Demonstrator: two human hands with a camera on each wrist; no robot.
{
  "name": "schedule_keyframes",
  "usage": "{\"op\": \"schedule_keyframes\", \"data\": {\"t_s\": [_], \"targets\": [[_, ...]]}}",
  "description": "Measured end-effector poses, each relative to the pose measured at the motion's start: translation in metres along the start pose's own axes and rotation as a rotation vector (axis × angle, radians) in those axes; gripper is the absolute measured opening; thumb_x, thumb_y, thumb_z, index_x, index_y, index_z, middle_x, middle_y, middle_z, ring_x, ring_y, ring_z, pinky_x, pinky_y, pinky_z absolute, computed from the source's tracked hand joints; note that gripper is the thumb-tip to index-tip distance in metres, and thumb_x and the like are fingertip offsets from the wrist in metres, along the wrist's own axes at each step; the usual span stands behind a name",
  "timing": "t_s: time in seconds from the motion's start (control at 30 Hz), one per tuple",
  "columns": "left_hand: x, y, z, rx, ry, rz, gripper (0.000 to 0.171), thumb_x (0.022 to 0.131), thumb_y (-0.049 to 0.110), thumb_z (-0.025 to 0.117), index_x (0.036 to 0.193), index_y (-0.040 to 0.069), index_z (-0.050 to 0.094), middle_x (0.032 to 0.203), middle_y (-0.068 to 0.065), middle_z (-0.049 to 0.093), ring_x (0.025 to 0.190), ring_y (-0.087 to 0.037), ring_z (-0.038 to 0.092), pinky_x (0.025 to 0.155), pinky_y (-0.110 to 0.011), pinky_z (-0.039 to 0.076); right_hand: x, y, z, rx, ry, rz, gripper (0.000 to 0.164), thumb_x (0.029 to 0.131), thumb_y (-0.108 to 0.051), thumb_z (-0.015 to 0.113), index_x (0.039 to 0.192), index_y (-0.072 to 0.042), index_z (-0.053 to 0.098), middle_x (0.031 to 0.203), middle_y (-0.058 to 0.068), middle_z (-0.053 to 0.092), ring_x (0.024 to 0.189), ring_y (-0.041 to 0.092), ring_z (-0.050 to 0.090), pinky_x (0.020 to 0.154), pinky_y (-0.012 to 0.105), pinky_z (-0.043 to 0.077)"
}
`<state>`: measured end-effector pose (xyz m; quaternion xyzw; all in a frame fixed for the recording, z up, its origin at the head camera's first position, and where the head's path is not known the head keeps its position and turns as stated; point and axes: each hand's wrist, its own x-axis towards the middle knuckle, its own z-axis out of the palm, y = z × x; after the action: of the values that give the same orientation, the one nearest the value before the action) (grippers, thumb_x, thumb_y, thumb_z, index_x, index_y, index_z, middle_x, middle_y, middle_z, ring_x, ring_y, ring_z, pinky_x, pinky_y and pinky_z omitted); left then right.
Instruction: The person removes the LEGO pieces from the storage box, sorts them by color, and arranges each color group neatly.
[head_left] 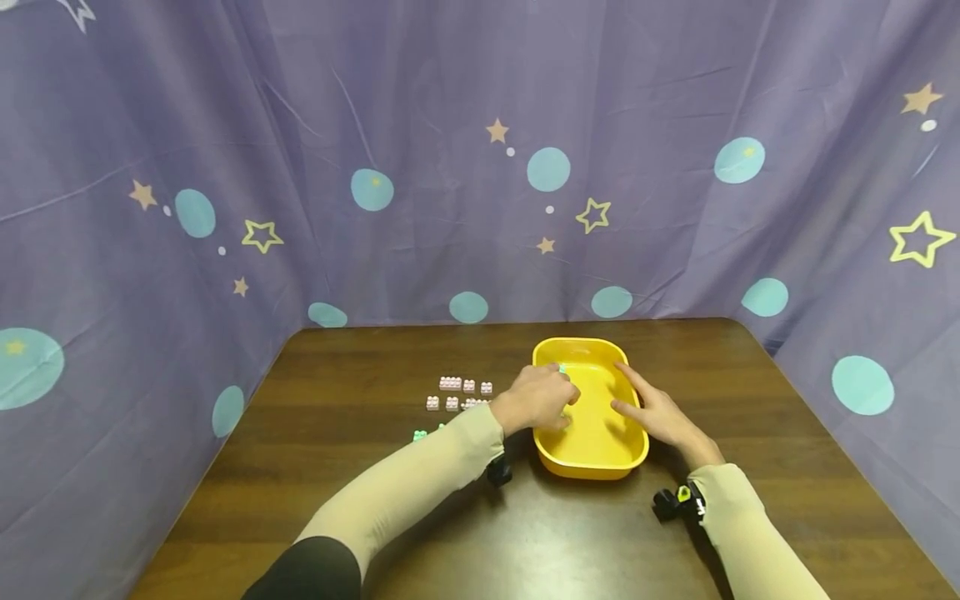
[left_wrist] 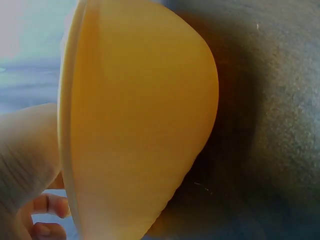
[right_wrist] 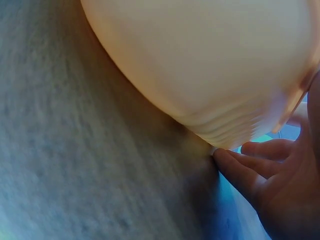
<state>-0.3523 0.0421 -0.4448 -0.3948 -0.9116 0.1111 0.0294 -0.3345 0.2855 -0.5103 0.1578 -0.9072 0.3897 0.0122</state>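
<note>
A yellow plastic tub (head_left: 592,460) stands on the table, with both hands at it. My left hand (head_left: 536,396) reaches across its left rim, fingers bent loosely down over the inside. Just past those fingers shows a small green toy brick (head_left: 562,368), partly hidden by the hand. In the left wrist view the fingers (left_wrist: 50,205) appear behind the tub's rim, with nothing seen between them. My right hand (head_left: 660,412) is at the right rim, thumb and fingers spread apart. The right wrist view shows its extended fingers (right_wrist: 245,175) beside the tub's outer wall (right_wrist: 200,60).
Left of the tub lie several pink toy bricks (head_left: 451,383) in loose rows. A green brick (head_left: 420,435) lies nearer, others partly hidden behind the left sleeve (head_left: 420,467). A patterned purple curtain (head_left: 450,250) hangs behind the wooden table (head_left: 247,500).
</note>
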Motion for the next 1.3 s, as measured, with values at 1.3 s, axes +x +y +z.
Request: {"op": "schedule_keyframes", "data": {"t_s": [1.3], "targets": [[0.0067,0.0025,0.0037,-0.033,-0.102,0.037,0.024,0.081,0.036,0.074,0.066,0.030,0.057,0.066,0.012,0.056,0.068,-0.009,0.052,0.058,-0.031,0.041,-0.0019,-0.0011,0.0003,-0.008,0.016,-0.023,0.071,0.094,-0.031,0.062,0.154,-0.013,0.026,0.149,0.028,0.037,0.132,0.049,0.040,0.105,0.063,0.032]]}}
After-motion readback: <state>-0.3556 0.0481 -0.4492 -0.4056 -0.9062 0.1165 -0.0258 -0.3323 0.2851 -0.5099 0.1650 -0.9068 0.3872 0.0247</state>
